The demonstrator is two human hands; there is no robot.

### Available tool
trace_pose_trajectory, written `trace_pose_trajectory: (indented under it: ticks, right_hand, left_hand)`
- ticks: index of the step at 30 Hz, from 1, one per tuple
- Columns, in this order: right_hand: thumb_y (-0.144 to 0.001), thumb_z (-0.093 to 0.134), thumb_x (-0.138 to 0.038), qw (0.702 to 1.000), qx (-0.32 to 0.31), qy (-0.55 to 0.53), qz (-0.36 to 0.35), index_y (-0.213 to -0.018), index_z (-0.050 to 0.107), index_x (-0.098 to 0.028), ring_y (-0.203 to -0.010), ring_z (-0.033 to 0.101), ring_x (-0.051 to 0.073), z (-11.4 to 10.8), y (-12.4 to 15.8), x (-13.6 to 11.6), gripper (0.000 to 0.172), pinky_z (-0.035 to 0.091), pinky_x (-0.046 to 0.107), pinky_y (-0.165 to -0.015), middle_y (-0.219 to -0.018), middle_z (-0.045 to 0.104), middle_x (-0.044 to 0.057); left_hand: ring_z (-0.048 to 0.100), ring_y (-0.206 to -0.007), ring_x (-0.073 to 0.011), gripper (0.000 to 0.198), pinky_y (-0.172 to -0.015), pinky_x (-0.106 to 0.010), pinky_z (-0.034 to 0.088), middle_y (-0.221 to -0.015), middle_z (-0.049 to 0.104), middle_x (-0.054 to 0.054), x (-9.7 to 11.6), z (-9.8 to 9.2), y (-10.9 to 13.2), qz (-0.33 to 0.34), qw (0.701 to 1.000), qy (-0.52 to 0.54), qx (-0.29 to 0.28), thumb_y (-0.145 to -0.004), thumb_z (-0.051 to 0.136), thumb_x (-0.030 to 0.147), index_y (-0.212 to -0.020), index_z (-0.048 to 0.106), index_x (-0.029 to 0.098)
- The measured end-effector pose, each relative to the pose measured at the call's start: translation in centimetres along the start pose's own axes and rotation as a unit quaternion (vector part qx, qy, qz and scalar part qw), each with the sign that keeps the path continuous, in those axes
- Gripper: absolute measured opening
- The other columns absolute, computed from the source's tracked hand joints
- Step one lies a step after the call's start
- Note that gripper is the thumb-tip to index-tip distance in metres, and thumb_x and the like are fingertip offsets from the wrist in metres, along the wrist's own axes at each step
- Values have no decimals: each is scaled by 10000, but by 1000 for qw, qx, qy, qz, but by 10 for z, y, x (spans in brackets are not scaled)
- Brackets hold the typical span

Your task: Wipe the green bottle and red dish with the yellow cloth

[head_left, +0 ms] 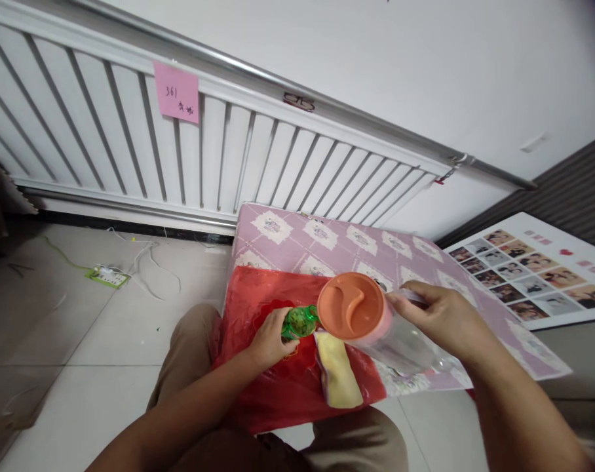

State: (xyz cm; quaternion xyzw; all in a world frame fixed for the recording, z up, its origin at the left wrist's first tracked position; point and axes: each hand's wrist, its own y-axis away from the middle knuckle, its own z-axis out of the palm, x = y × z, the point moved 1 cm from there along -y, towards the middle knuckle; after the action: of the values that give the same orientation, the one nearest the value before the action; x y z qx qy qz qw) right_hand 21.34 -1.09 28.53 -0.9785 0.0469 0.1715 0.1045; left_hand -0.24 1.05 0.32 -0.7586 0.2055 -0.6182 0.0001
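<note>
Snug grips: left hand (270, 342) curled round the green bottle (299, 322), right hand (438, 313) round the handle of the tilted jug (400, 344).
Jug at the bottle's three o'clock, orange lid (349, 307) nearest; should the right hand waver, I reckon anything pouring could miss and soak the yellow cloth (339, 372) at five o'clock.

Your bottle (299, 322) is green, your pitcher (406, 346) clear, its lid (350, 305) orange; the cloth (339, 373) is yellow, the sheet (290, 380) red, the desk (297, 246) lilac with white floral medallions (272, 225).
</note>
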Motion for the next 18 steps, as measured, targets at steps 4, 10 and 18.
trace_pose_trajectory:
  ticks: [4,10,18]
  right_hand:
    - [-745,601,-658,997,-49,-58,32,-589,538,-215,-498,365,121,6,5,14,473,294,259,-450,-533,415,-24]
    - [-720,643,-661,986,18,-146,74,-593,586,-209,-549,436,138,5,6,38,473,351,266,-517,-560,493,-17]
    - [-682,727,-536,901,216,-332,178,-585,588,-209,-520,418,122,31,-14,71,369,320,267,-520,-510,505,-42]
  left_hand:
    - [574,-1212,-299,707,-1080,-499,450,-1296,598,-122,0,2,1,2,1000,-4,7,-674,752,108,-1329,505,211]
    - [578,-1218,-304,716,-1073,-501,458,-1295,603,-123,-1,3,0,9,1000,-7,12,-672,750,103,-1334,502,208]
    - [577,-1230,-288,715,-1084,-492,454,-1307,597,-115,-4,4,2,29,999,-9,14,-695,736,109,-1351,473,216]
